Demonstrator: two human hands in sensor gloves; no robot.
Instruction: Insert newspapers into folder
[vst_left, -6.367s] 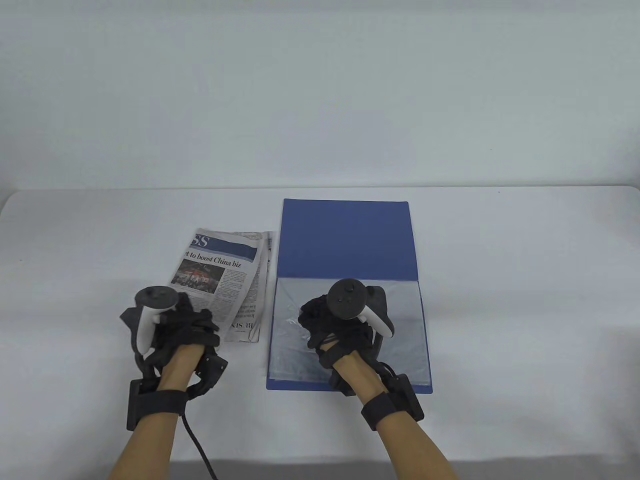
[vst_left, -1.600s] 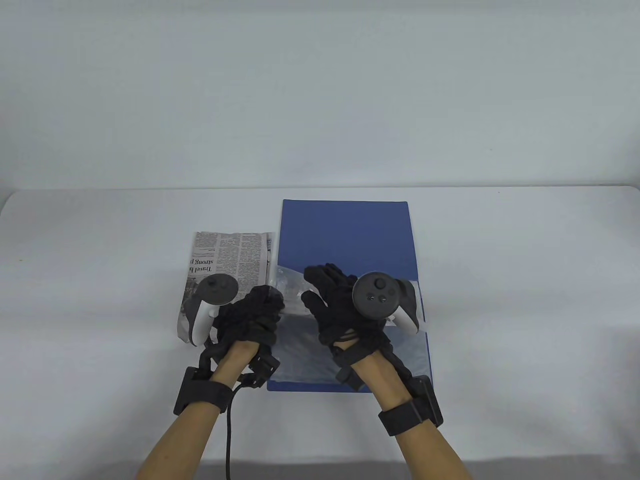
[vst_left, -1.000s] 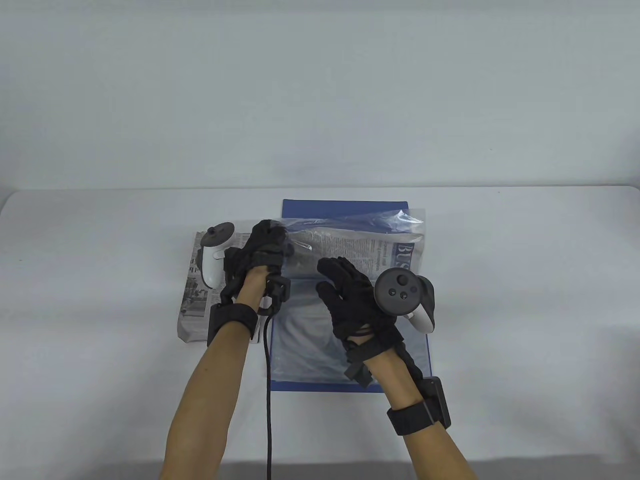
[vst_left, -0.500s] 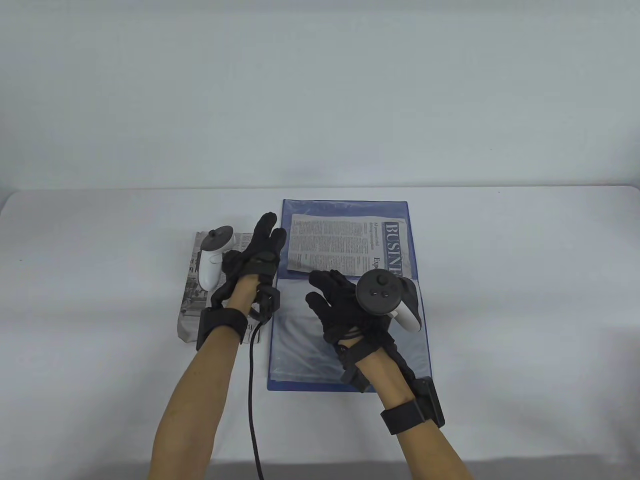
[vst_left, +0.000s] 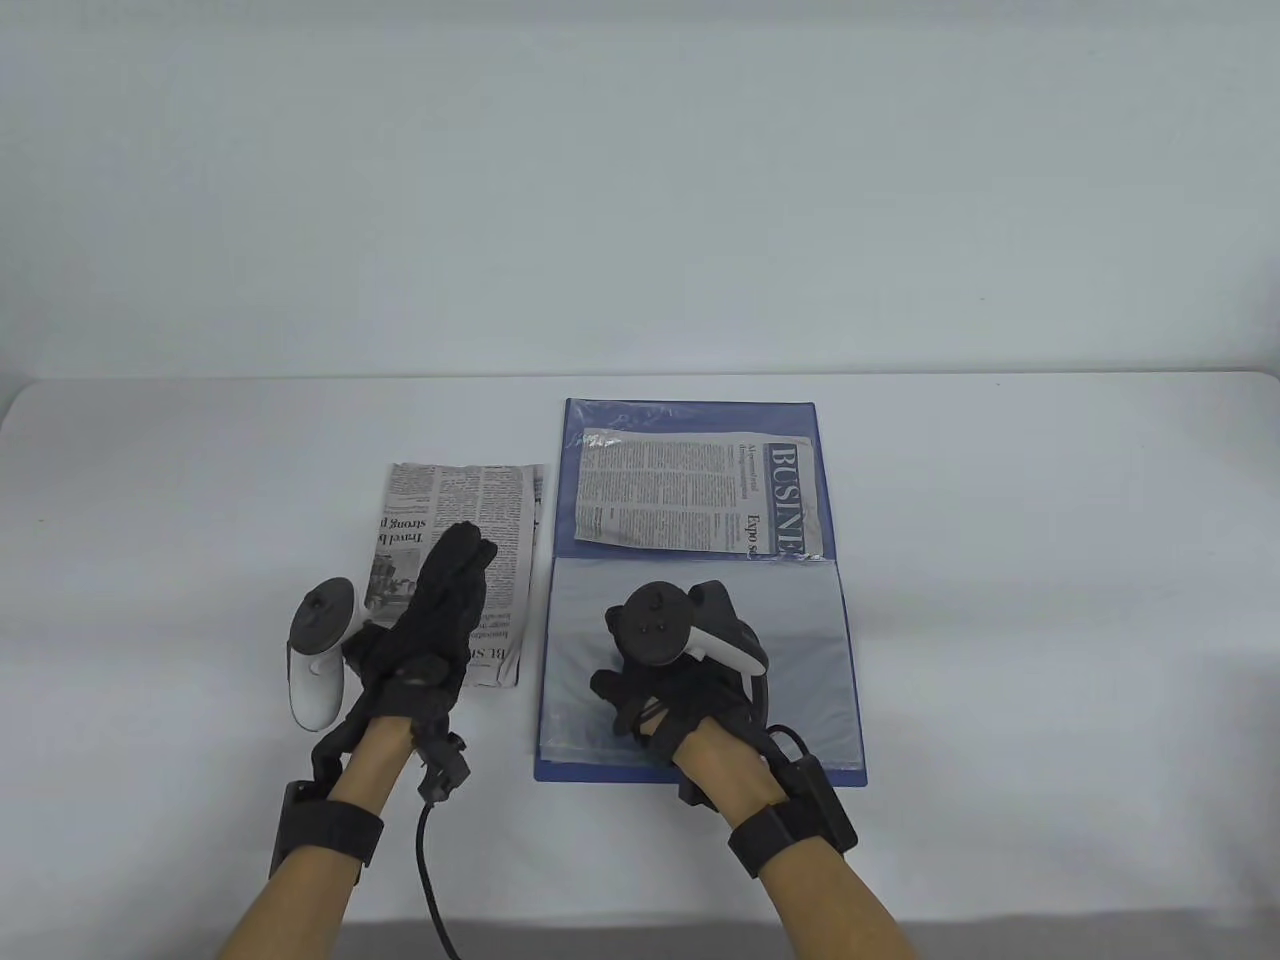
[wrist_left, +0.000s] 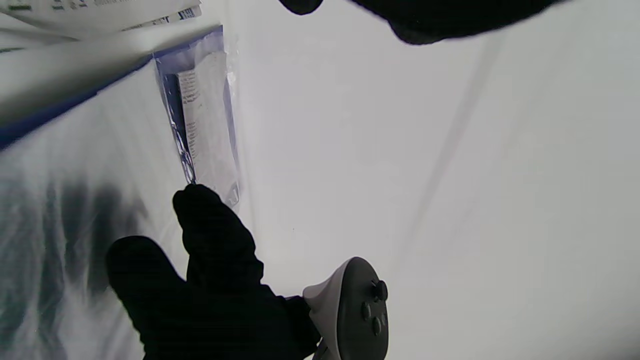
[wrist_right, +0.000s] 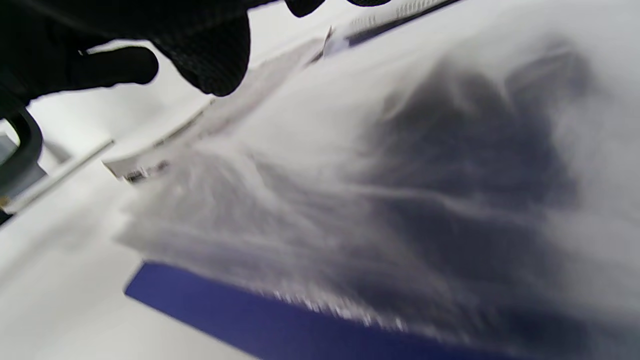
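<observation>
A blue folder (vst_left: 700, 775) lies open on the table. On its upper half lies a clear sleeve with a folded newspaper (vst_left: 700, 490) inside. The lower half shows clear sleeves (vst_left: 800, 640). A stack of folded newspapers (vst_left: 455, 495) lies left of the folder. My left hand (vst_left: 455, 575) stretches flat over this stack and holds nothing. My right hand (vst_left: 640, 690) rests curled over the lower sleeves; its fingers are hidden under the tracker. In the right wrist view its fingers (wrist_right: 210, 55) hang loose above the sleeves (wrist_right: 400, 175). The left wrist view shows the sleeved newspaper (wrist_left: 205, 125) and my right hand (wrist_left: 215, 280).
The white table (vst_left: 1050, 600) stretches wide to the right and left of the folder. A black cable (vst_left: 430, 880) runs from my left wrist to the front edge. A plain wall stands behind the table.
My left hand has pulled back from the folder's upper left corner to the newspaper stack. My right hand has drawn back onto the lower sleeves and curled. The sleeved newspaper lies still.
</observation>
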